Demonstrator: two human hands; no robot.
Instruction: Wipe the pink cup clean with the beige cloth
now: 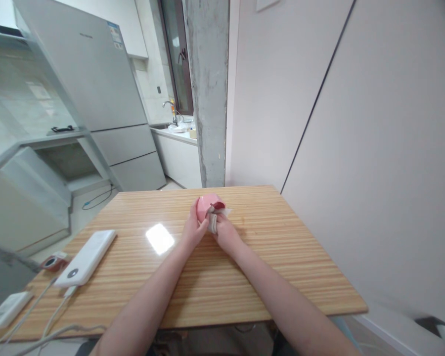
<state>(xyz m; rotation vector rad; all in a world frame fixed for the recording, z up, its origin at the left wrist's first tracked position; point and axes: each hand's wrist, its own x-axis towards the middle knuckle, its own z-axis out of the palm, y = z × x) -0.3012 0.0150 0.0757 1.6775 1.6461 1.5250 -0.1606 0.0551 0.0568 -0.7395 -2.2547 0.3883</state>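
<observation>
Near the far edge of the wooden table point(267, 282), a pink cup or small bowl point(206, 201) is tilted on its side, its mouth turned to the right. My left hand point(194, 226) is wrapped round its left side, with the thumb toward me. A pale grey-white cloth or tissue point(212, 223) is bunched at the cup's mouth, part of it sticking out to the right. My right hand point(225, 231) grips this cloth and presses it at the opening. The right fingertips are partly hidden by cloth and cup.
On the table's left lie a white power bank point(87, 259) with a cable plugged in, a roll of reddish tape point(54, 263) and a white power strip point(8, 309). Behind stand a grey fridge point(85, 74), a concrete pillar point(208, 94) and a sink counter point(178, 153). A pale wall point(374, 148) borders the right.
</observation>
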